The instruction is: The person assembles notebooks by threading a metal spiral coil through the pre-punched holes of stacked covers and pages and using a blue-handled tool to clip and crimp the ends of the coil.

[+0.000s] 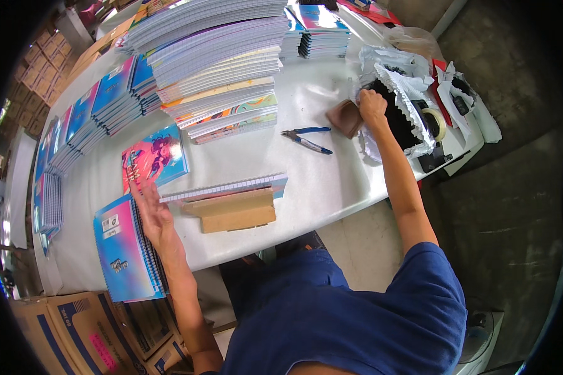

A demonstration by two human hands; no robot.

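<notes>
My left hand (pixel 158 220) lies with fingers stretched out along the coil edge of a small stack of blue-and-pink spiral notebooks (pixel 120 250). Its fingertips reach the lower edge of a notebook with a red and blue illustrated cover (pixel 159 156). At the right, my right hand (pixel 373 107) is closed at the rim of a container lined with torn white paper (pixel 413 94), dark inside. Whatever its fingers grip is hidden. Beside it sits a brown block-like piece (pixel 344 119). Blue-handled pliers (pixel 309 139) lie on the table. A spiral notebook (pixel 231 186) rests edge-up against a folded cardboard piece (pixel 239 212).
Tall piles of wire-bound notebooks (pixel 216 69) stand at the far middle of the white table (pixel 338 181). Rows of blue notebooks (pixel 81 119) line the left side. A tape roll (pixel 441 124) sits at the right edge. Cardboard boxes (pixel 84 334) are below left.
</notes>
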